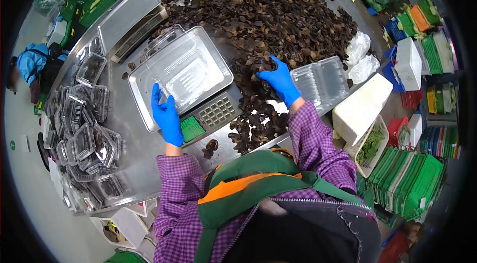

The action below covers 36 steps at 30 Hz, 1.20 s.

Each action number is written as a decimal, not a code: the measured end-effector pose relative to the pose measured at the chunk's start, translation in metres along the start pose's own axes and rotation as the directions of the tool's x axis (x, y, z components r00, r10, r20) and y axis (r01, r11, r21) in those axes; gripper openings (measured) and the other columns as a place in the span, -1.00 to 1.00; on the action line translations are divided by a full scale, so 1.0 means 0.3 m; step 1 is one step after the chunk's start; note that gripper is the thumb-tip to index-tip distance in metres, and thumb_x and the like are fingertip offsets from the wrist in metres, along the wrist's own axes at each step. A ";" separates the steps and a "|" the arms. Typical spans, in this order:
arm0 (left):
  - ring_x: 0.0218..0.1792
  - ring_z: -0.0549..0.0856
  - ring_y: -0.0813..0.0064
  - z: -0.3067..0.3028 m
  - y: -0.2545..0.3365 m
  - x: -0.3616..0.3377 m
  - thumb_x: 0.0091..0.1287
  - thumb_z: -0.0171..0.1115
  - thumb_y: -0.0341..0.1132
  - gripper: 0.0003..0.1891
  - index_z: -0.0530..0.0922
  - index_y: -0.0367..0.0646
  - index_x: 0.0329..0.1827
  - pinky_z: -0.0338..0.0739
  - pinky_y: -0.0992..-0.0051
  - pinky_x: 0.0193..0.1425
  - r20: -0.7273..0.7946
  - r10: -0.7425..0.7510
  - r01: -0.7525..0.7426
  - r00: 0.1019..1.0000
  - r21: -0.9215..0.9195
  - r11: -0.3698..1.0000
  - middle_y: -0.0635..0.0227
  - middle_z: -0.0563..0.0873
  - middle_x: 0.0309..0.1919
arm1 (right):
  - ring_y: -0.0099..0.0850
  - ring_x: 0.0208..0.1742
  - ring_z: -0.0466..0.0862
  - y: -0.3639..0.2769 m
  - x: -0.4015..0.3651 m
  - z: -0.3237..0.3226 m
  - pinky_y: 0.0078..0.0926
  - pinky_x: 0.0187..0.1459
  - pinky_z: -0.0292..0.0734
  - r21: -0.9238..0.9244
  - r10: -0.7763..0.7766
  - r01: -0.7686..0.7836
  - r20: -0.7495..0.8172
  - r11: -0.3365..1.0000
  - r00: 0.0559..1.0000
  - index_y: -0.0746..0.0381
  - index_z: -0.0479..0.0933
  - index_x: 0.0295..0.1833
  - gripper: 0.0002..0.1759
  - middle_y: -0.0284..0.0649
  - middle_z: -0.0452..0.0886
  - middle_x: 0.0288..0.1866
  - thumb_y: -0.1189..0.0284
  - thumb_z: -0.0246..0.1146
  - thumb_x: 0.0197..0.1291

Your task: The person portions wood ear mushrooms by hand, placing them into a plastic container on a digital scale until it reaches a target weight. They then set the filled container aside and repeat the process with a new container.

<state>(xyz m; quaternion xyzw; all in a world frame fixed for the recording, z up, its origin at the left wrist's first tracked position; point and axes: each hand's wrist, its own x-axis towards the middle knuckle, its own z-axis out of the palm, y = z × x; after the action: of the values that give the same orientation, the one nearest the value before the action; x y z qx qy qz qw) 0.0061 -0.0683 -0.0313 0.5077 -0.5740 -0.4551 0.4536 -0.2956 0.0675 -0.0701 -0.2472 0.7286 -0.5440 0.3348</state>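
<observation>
My left hand (167, 118), in a blue glove, is at the near left rim of a shallow metal tray (144, 86), its thumb and fingers apart with nothing between them. The tray rests on a digital scale (216, 112) with a keypad and a lit green display (191, 128). A clear plastic container (169, 39) is at the tray's far edge. My right hand (280, 83), also blue-gloved, is at the near edge of a large pile of dark wood ear mushrooms (263, 12). Its fingers are curled round a few of them, partly hidden by the glove.
Filled clear packs (82, 138) are heaped on the left. A second scale (130, 19) stands behind the tray. Stacked empty clear containers (323, 81) and a white foam box (362, 109) are at right. Green crates (405, 181) stand beyond. A person in blue (35, 66) is far left.
</observation>
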 end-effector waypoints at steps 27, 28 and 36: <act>-0.37 0.44 0.78 -0.062 -0.016 -0.020 0.30 0.17 -0.52 -0.56 0.49 -0.14 0.28 0.41 0.73 -0.21 0.101 -0.113 0.121 0.988 -0.068 0.990 0.54 0.55 -0.35 | -0.11 0.30 0.42 -0.221 0.087 0.100 -0.22 0.29 0.36 -0.775 -0.369 0.436 0.281 0.458 0.886 0.04 0.41 0.31 -0.32 -0.07 0.39 0.31 0.55 0.33 -0.02; -0.37 0.43 0.79 -0.065 -0.002 -0.020 0.31 0.16 -0.52 -0.58 0.50 -0.14 0.26 0.40 0.73 -0.21 0.070 -0.091 0.095 0.993 -0.060 0.994 0.54 0.55 -0.34 | -0.11 0.30 0.42 -0.114 0.102 0.058 -0.22 0.29 0.36 -0.772 -0.367 0.442 0.288 0.458 0.884 0.04 0.41 0.31 -0.32 -0.07 0.39 0.31 0.55 0.33 -0.02; 0.04 0.55 0.67 -0.157 0.060 0.013 0.37 0.11 -0.44 -0.64 0.52 -0.24 0.22 0.40 0.63 0.09 -0.058 -0.062 0.057 0.996 -0.091 0.994 0.38 0.61 0.16 | -0.36 -0.06 0.65 -0.047 0.081 -0.053 -0.44 0.01 0.52 -0.443 -0.244 0.294 0.166 0.847 0.955 0.31 0.54 0.03 -0.59 -0.11 0.65 -0.06 0.58 0.37 -0.01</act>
<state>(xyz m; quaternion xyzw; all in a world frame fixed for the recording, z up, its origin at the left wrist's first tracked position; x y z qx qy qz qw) 0.0491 -0.0739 -0.0051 0.5175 -0.5236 -0.4779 0.4792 -0.3237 0.0558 -0.0588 -0.4473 0.7768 -0.3826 0.2238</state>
